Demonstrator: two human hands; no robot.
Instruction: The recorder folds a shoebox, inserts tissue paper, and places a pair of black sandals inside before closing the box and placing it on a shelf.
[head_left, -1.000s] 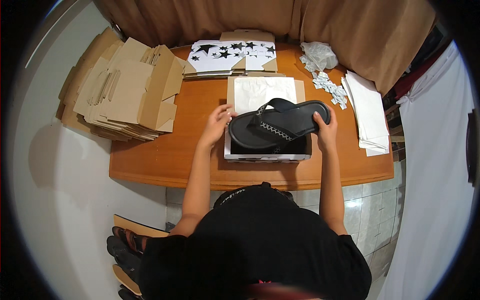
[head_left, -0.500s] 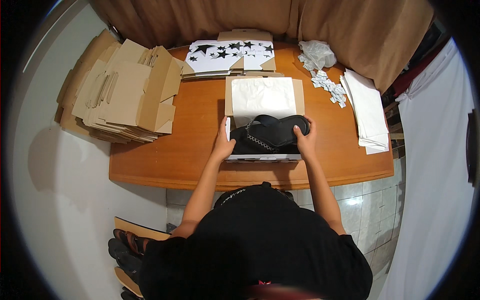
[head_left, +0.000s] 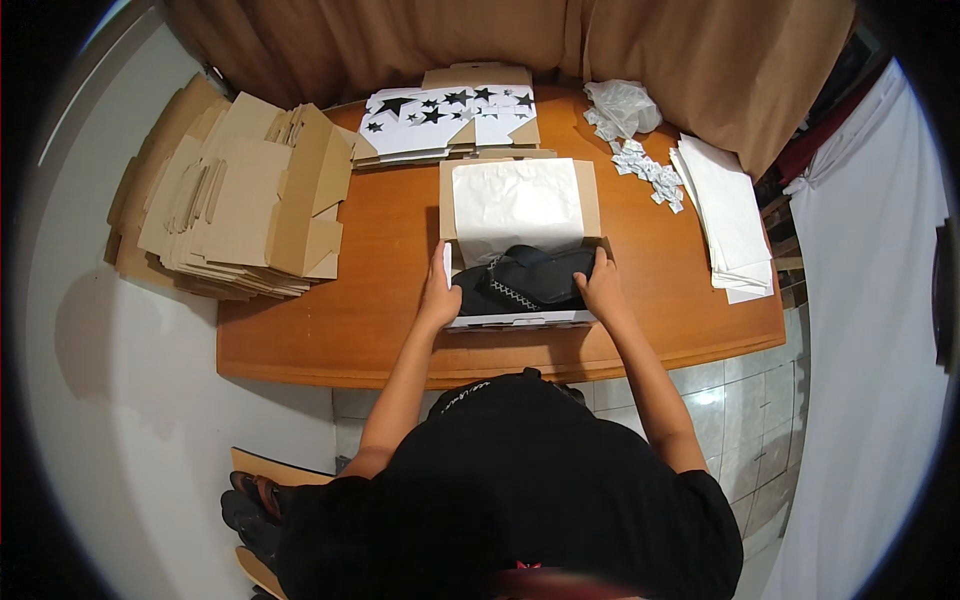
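Note:
A cardboard shoebox (head_left: 518,321) stands near the table's front edge with its lid flap raised at the back. Inside lies a black flip-flop sandal (head_left: 545,283) with pale zigzag stitching on its strap; more black footwear shows under and left of it, partly hidden. White paper (head_left: 518,200) lines the box and lies up over the flap. My left hand (head_left: 438,298) is closed on the box's left end wall, thumb inside. At the right end my right hand (head_left: 603,290) grips the wall, its thumb beside the sandal's end.
Folded brown cartons (head_left: 240,195) are piled at the left. Flat star-printed box blanks (head_left: 450,115) lie at the back. Small white packets (head_left: 648,172) spill from a clear plastic bag (head_left: 625,108), beside stacked white paper sheets (head_left: 725,215). More sandals (head_left: 250,515) sit on a low shelf at lower left.
The sandal has gone down from above the rim into the box. My right hand has moved from the sandal's end onto the box's right end. My left hand stays on the box.

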